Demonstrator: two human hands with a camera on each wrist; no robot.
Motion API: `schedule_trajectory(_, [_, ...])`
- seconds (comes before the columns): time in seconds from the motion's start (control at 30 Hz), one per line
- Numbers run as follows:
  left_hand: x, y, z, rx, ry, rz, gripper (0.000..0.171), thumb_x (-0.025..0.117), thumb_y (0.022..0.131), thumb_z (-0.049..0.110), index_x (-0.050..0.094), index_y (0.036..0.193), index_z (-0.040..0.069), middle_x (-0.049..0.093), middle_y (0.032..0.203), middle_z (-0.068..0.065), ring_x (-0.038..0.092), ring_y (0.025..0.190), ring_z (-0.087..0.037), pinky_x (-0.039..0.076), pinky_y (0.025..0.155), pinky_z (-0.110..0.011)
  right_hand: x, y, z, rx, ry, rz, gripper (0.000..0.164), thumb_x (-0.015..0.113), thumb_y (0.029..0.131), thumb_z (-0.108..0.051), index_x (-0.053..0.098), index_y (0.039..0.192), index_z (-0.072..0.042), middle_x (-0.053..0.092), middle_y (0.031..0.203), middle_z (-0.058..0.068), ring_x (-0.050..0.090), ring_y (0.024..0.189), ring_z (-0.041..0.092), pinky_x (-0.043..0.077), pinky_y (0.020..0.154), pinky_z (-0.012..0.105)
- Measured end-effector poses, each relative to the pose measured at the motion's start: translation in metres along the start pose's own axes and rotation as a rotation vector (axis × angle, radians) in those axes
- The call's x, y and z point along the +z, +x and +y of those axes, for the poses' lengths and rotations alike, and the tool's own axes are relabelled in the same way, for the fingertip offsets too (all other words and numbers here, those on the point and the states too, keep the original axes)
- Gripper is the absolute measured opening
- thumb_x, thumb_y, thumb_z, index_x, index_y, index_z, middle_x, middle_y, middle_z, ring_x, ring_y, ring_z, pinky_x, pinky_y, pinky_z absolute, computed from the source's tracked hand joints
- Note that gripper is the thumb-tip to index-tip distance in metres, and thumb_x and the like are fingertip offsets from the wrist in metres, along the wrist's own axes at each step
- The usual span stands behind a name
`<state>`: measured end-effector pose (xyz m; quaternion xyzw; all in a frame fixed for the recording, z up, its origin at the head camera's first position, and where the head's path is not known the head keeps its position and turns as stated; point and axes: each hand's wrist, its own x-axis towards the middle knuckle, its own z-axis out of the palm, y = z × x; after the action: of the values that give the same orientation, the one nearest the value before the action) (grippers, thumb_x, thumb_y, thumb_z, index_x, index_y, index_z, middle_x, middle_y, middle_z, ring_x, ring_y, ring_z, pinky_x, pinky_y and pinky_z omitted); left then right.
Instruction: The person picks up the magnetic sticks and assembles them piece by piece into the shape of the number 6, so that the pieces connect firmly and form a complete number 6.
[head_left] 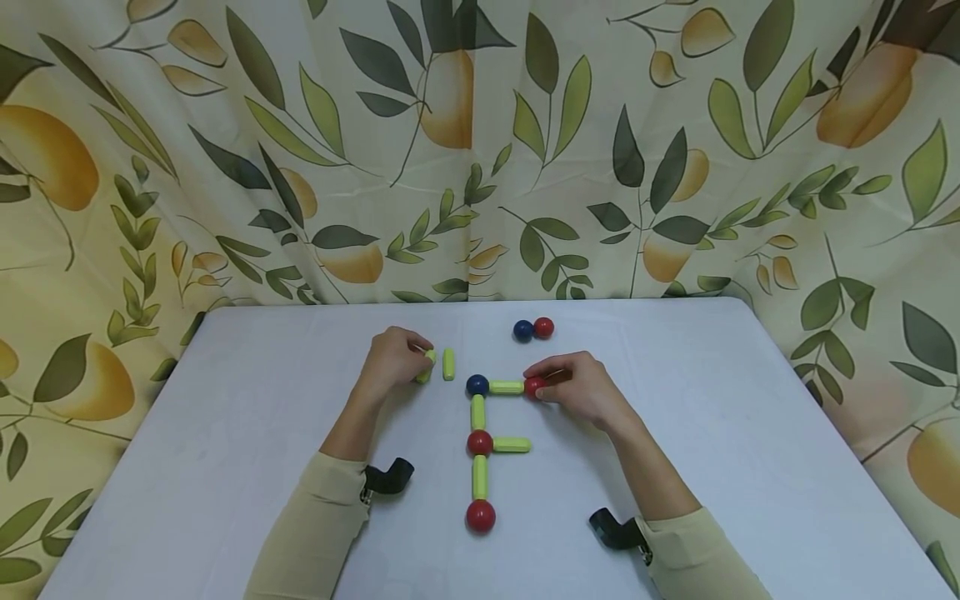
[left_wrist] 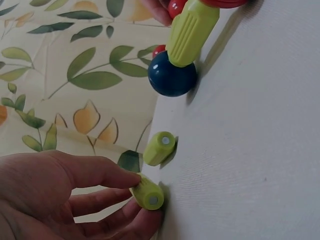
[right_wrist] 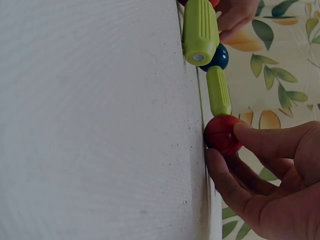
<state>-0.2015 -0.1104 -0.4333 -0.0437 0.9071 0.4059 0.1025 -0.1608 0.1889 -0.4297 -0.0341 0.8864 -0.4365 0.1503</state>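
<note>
The person's left hand [head_left: 396, 357] pinches a yellow-green rod [left_wrist: 148, 194] between thumb and fingertips, the silver disc in its end showing in the left wrist view; a loose rod [head_left: 448, 364] lies just to the right of that hand, between it and the joined figure. The right hand [head_left: 581, 387] grips a red ball [head_left: 534, 387] with thumb and fingers, at the upper right tip of this F-shaped figure of balls and rods. From the gripped ball, the top rod [head_left: 506, 387] runs left to a blue corner ball [head_left: 477, 385]; thus the figure's stem stands between the hands, reaching nearer the wearer than either. Down the stem come the upper stem rod [head_left: 477, 412], a red middle ball [head_left: 480, 443], the lower stem rod [head_left: 480, 477] and a red bottom ball [head_left: 481, 517]. The side rod [head_left: 512, 445] points right from the middle ball, its outer end free. Beyond the right hand, a spare blue ball [head_left: 523, 331] and a spare red ball [head_left: 543, 327] sit side by side near the far edge of the white table [head_left: 675, 342].
</note>
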Motion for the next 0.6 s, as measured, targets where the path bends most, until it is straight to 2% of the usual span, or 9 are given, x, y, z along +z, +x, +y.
schedule_trajectory(0.23, [-0.008, -0.003, 0.003, 0.003, -0.013, 0.003, 0.026, 0.071, 0.085, 0.008, 0.079, 0.11, 0.006, 0.071, 0.096, -0.01, 0.062, 0.08, -0.02, 0.05, 0.06, -0.024, 0.0, 0.0, 0.0, -0.001, 0.001, 0.001, 0.026, 0.075, 0.093, -0.004, 0.079, 0.118, -0.009, 0.076, 0.114, 0.011, 0.067, 0.105, 0.026, 0.055, 0.086, 0.032])
schedule_trajectory(0.6, [-0.016, -0.012, 0.012, 0.027, -0.055, -0.065, 0.025, 0.076, 0.085, 0.007, 0.079, 0.11, 0.007, 0.07, 0.096, -0.01, 0.063, 0.08, -0.021, 0.053, 0.064, -0.025, 0.0, 0.0, 0.0, 0.009, 0.003, 0.003, 0.026, 0.075, 0.093, -0.005, 0.079, 0.118, -0.01, 0.075, 0.115, 0.011, 0.066, 0.107, 0.027, 0.055, 0.087, 0.033])
